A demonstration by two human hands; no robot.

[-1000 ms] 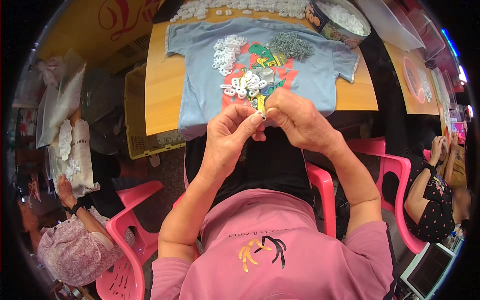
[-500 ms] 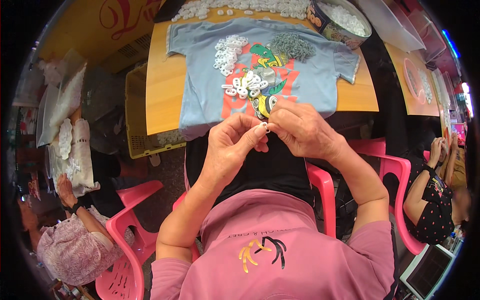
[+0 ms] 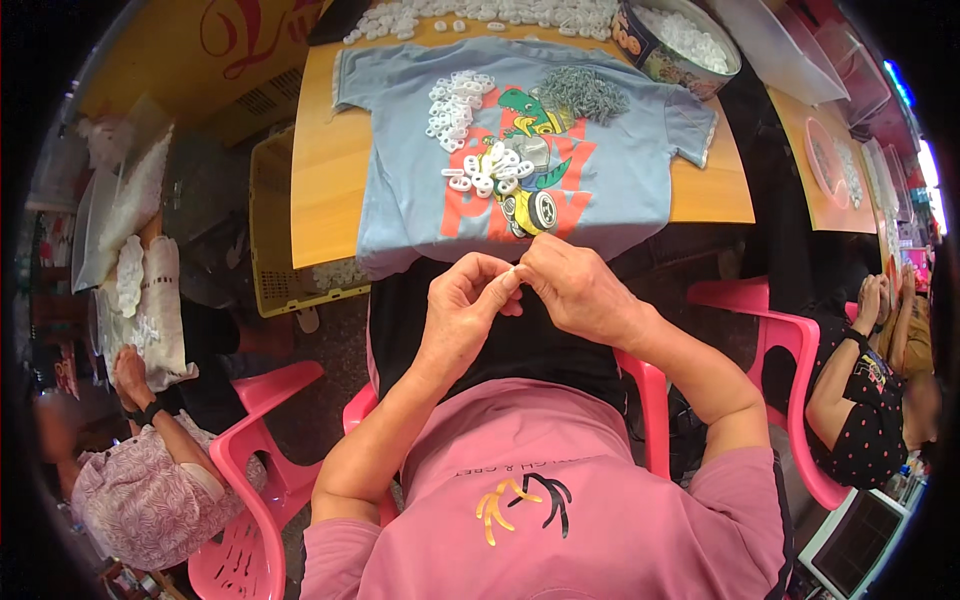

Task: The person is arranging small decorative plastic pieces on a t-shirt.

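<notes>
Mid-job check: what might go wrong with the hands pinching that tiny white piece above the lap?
The small white piece, pinched between left hand and right hand, sits over the lap, not the table; a slip would likely drop it. The white ring pile on the blue shirt could scatter if the hanging hem is tugged.

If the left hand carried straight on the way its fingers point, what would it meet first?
The left hand points right and slightly up, so it would meet the right hand at once: their fingertips already pinch a small white piece between them.

Two hands (image 3: 520, 295) (one shirt (image 3: 620, 150))
</notes>
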